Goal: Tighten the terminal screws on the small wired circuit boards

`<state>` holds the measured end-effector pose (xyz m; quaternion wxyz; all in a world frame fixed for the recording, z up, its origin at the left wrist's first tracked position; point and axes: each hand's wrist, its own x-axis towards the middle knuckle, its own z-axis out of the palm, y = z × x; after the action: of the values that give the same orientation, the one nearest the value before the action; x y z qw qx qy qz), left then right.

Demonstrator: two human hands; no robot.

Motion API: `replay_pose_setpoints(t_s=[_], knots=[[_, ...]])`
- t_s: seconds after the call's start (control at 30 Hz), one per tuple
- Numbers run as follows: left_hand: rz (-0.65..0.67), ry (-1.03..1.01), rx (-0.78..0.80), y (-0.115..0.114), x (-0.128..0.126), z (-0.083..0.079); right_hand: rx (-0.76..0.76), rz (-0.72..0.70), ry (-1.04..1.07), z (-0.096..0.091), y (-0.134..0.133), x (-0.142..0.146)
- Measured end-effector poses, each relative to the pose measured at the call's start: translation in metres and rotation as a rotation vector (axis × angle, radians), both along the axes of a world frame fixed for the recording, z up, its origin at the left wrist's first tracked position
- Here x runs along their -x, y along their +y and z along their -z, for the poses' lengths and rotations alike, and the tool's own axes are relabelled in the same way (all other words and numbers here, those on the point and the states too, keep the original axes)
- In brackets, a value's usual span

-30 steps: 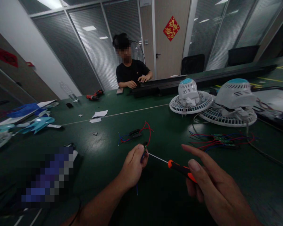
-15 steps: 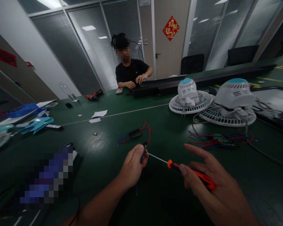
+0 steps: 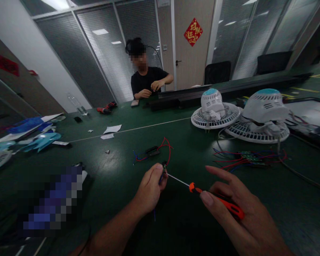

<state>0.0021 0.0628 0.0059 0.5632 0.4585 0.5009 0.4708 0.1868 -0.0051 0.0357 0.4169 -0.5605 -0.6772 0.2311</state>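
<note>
Between thumb and fingers, my left hand (image 3: 150,186) pinches a small green circuit board (image 3: 164,168), mostly covered by the fingers. A red wire (image 3: 169,153) curves up from it, and a blue wire hangs below the hand. My right hand (image 3: 237,209) is closed round the orange and black handle of a screwdriver (image 3: 196,187), index finger stretched out. The screwdriver's shaft points left, its tip at the board; exact contact cannot be made out. Just beyond my left hand lie black modules (image 3: 152,151) with red and blue wires.
Several wired circuit boards (image 3: 252,156) lie at right, before two white fan housings (image 3: 213,110). Across the green table (image 3: 117,185) a person (image 3: 149,80) handles something by long black bars (image 3: 176,101). A red drill (image 3: 106,107), a bottle (image 3: 77,104) and paper scraps (image 3: 112,129) lie at left.
My right thumb and index finger have shifted slightly left along the screwdriver handle. My left hand stays in place. The person opposite has moved their hands a little.
</note>
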Motion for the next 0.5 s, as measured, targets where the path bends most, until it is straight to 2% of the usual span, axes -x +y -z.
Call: replay_pose_setpoints(t_s=[0.1,0.27,0.5], knots=[[-0.009,-0.004,-0.007,0.0007,0.0003,0.0032,-0.024,-0.042,-0.037,0.0037,-0.0024,-0.0039],[0.0,0.012,0.008,0.0005,0.0004,0.0026,-0.005,-0.013,-0.036,0.0068,-0.0018,-0.0026],[0.019,0.043,0.019,-0.0001,-0.0002,-0.0023,-0.111,0.015,-0.088,0.0044,-0.0009,0.0003]])
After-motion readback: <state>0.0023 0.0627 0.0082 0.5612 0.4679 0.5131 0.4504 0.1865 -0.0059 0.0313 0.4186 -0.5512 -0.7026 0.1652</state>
